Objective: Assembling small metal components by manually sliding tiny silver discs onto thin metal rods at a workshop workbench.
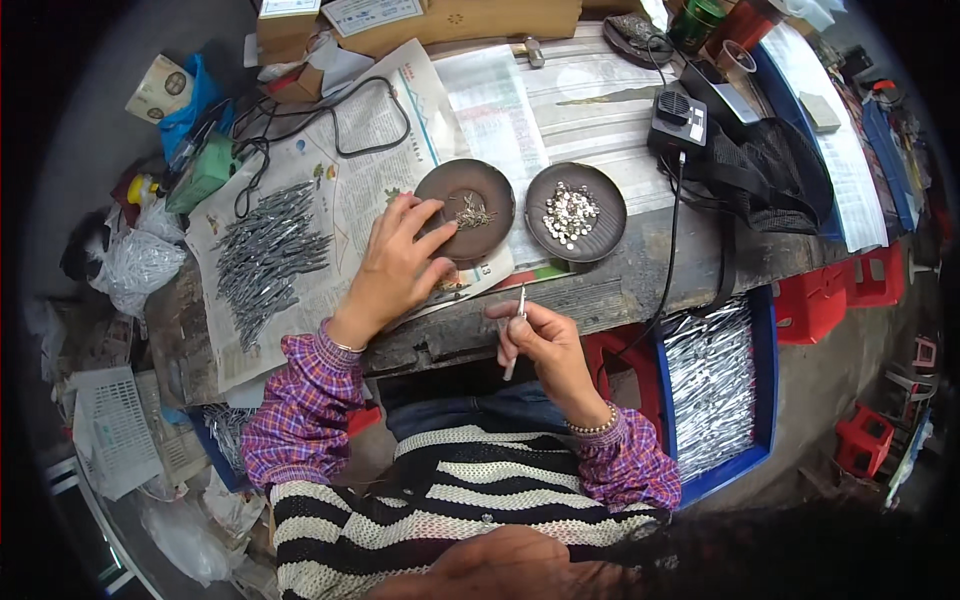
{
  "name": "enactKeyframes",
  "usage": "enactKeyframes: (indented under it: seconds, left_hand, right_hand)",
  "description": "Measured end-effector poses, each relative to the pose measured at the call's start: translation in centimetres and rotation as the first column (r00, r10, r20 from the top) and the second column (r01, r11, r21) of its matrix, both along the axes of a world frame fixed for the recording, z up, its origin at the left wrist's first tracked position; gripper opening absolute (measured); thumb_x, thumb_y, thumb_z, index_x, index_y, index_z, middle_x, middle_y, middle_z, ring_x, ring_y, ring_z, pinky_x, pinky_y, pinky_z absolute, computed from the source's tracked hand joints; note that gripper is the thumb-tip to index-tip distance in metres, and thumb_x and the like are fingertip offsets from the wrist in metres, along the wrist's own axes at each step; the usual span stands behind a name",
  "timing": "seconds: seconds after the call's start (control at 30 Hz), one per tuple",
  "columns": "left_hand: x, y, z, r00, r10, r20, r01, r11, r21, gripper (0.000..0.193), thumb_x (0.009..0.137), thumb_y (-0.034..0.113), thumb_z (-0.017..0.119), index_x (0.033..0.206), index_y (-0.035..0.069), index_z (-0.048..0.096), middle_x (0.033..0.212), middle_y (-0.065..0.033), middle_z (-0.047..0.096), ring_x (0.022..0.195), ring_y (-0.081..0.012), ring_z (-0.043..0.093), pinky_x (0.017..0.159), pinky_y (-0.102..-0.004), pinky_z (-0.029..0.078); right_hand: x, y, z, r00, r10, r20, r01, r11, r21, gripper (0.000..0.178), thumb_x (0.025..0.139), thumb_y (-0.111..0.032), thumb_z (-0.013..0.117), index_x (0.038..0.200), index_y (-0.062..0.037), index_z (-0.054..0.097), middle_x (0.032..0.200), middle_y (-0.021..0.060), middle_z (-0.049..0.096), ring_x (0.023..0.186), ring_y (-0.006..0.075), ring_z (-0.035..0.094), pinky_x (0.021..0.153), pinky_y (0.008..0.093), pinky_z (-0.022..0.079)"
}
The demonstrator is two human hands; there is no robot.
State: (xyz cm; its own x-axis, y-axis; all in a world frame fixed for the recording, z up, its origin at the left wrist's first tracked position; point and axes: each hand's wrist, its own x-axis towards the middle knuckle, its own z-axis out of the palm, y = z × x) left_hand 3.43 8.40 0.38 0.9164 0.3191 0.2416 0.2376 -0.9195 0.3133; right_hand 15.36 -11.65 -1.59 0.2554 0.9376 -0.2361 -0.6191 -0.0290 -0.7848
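My left hand (395, 262) reaches over the near left rim of a dark round dish (437, 190). Its fingers are spread, and the fingertips hang beside a small heap of tiny metal pins (470, 211) inside. A slim, silvery metal piece (521, 303) is pinched upright in my right hand (548, 350), just off the table's front edge; its exact kind I cannot make out. A second dark dish (612, 238), right of the first, holds small shiny round metal pieces (572, 214).
Many slender grey metal parts (270, 250) lie on newspaper (350, 205) at left. A blue crate (768, 380) of shiny metal strips stands below the table at right. A black cable (672, 250) runs from a small boxy device (677, 125) over the front edge. A hammer (534, 52) lies behind.
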Motion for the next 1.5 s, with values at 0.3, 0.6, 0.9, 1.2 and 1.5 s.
enactKeyframes:
  seconds: [0.3, 0.6, 0.9, 1.2, 1.5]
  left_hand:
    - [-0.1, -0.3, -0.6, 0.995, -0.014, 0.095, 0.009, 0.999, 0.053, 0.027, 0.069, 0.006, 0.071, 0.095, 0.005, 0.064, 0.112, -0.0106, 0.059, 0.111, -0.0335, 0.051, 0.093, -0.0434, 0.041]
    - [-0.4, 0.8, -0.6, 0.977, 0.019, 0.21, 0.048, 0.95, -0.309, 0.014, 0.066, 0.0, 0.071, 0.078, 0.001, 0.064, 0.093, -0.01, 0.064, 0.092, -0.027, 0.06, 0.086, -0.0374, 0.045]
    - [-2.7, -1.8, 0.1, 0.962, 0.214, 0.17, 0.093, 0.328, -0.94, 0.008, 0.074, -0.009, 0.067, 0.08, -0.005, 0.064, 0.09, -0.0099, 0.064, 0.087, -0.0151, 0.061, 0.081, -0.0265, 0.048]
    - [-3.5, -4.7, 0.8, 0.975, 0.202, 0.092, 0.025, 0.31, -0.95, 0.012, 0.078, -0.008, 0.064, 0.089, -0.003, 0.064, 0.089, -0.0047, 0.064, 0.085, -0.0096, 0.06, 0.079, -0.0239, 0.049]
    - [-3.5, -5.4, 0.0, 0.961, 0.268, 0.068, -0.006, 0.266, -0.964, 0.016, 0.078, -0.006, 0.064, 0.09, 0.001, 0.056, 0.086, -0.0001, 0.06, 0.082, -0.0057, 0.057, 0.075, -0.0212, 0.048]
  right_hand:
    - [-0.1, -0.3, -0.4, 0.983, 0.014, -0.181, -0.018, 1.0, -0.021, 0.044, 0.096, -0.021, 0.051, 0.132, 0.0035, 0.044, 0.068, -0.0042, 0.037, 0.057, 0.0047, 0.036, 0.056, 0.0216, 0.037]
    - [-0.4, -0.3, -0.9, 0.986, 0.041, -0.162, -0.038, 0.999, 0.023, 0.043, 0.099, -0.018, 0.045, 0.138, -0.0017, 0.041, 0.077, -0.0013, 0.048, 0.063, 0.0049, 0.039, 0.057, 0.0187, 0.036]
    - [-1.2, -0.4, -1.8, 0.999, 0.021, 0.039, -0.023, 0.999, 0.041, 0.041, 0.098, -0.016, 0.047, 0.137, -0.0006, 0.043, 0.087, 0.0014, 0.057, 0.065, 0.0048, 0.041, 0.058, 0.0172, 0.035]
    - [-2.2, -0.1, -1.1, 0.991, -0.006, 0.134, 0.007, 1.0, -0.002, 0.032, 0.092, -0.006, 0.054, 0.123, 0.002, 0.053, 0.091, 0.0044, 0.064, 0.073, 0.0052, 0.053, 0.063, 0.0188, 0.045]
    - [-2.6, -0.2, -1.0, 0.973, 0.025, 0.231, -0.016, 0.999, -0.04, 0.028, 0.091, -0.006, 0.057, 0.118, 0.0024, 0.055, 0.09, 0.0063, 0.068, 0.071, 0.0057, 0.058, 0.059, 0.0204, 0.047]
